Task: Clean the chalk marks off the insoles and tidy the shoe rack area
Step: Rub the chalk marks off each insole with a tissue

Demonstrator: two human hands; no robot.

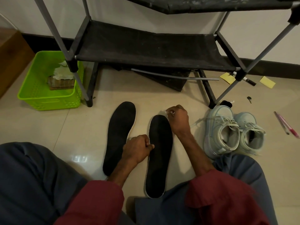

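Two black insoles lie side by side on the tiled floor in front of my knees. The left insole (119,135) lies bare. My left hand (138,149) pinches the left edge of the right insole (159,156) at its middle. My right hand (177,118) is curled at that insole's toe end and pinches a small white scrap, which is mostly hidden by my fingers. No chalk marks show on either insole.
A black shoe rack (146,49) stands just beyond the insoles, a loose grey tube (175,75) lying under it. A green basket (48,82) with rags sits at left. Pale sneakers (233,132), pink pens (286,124), yellow notes (267,82) and a marker (248,80) lie at right.
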